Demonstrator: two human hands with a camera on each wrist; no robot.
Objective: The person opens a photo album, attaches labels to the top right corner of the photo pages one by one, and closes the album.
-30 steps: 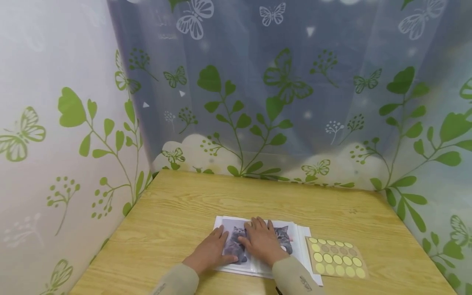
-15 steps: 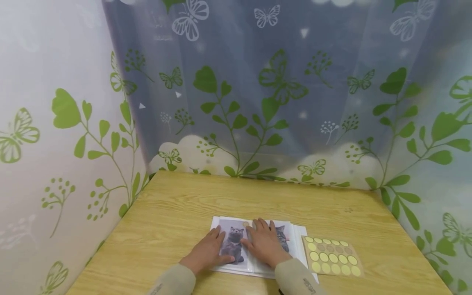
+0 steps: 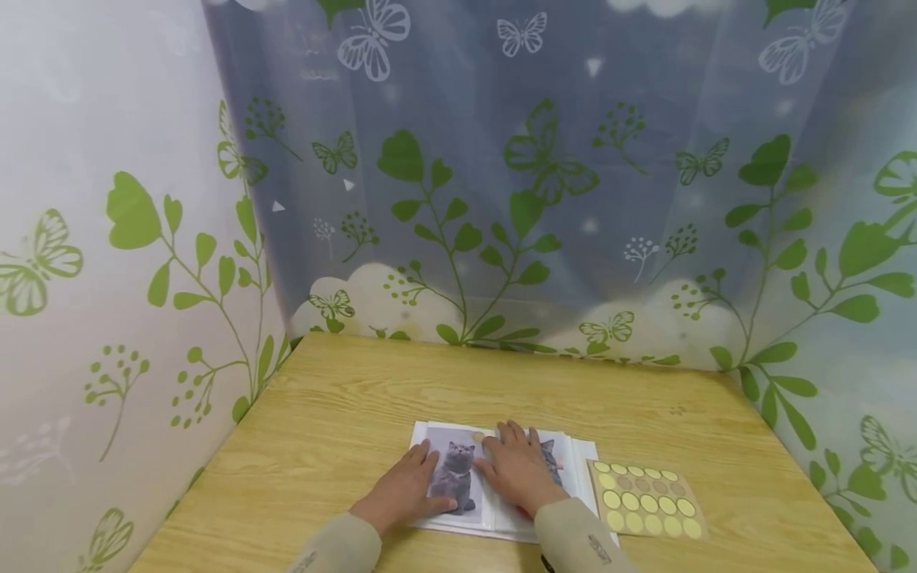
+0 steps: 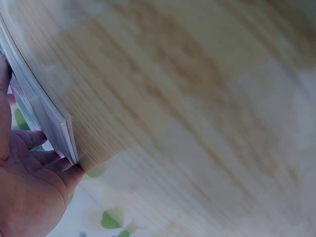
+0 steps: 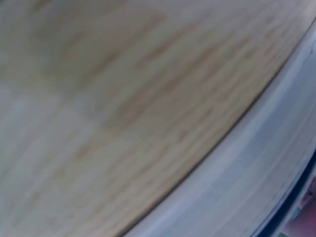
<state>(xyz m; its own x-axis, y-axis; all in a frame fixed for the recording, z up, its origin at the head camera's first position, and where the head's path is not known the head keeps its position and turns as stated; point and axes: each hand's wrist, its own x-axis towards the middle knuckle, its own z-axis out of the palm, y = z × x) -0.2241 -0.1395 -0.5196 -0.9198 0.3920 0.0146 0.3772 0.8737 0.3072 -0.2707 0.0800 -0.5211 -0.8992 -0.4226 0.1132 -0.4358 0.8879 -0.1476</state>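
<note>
An album (image 3: 490,525) of clear sleeves lies spread on the wooden table in the head view. Its left page shows a grey cat photo (image 3: 458,465); most of the cat picture (image 3: 550,454) on the right page is under a hand. My left hand (image 3: 399,489) rests on the left margin, and the left wrist view shows its fingers (image 4: 71,177) at the album's edge. My right hand (image 3: 520,469) presses flat over the right page near the fold. A small round tan sticker (image 3: 478,437) sits at the top by the fold, beside the right fingers.
Right of the album lies a tan sheet of round yellow stickers (image 3: 649,500), with a few spots bare in one row. Patterned curtains (image 3: 530,239) hang behind and at both sides of the wooden table (image 3: 344,390). The right wrist view is blurred.
My right fingers shift slightly over the page, and the round sticker, hidden a second ago, now shows beside them. The left hand stays at the left margin. The head view shifts a little.
</note>
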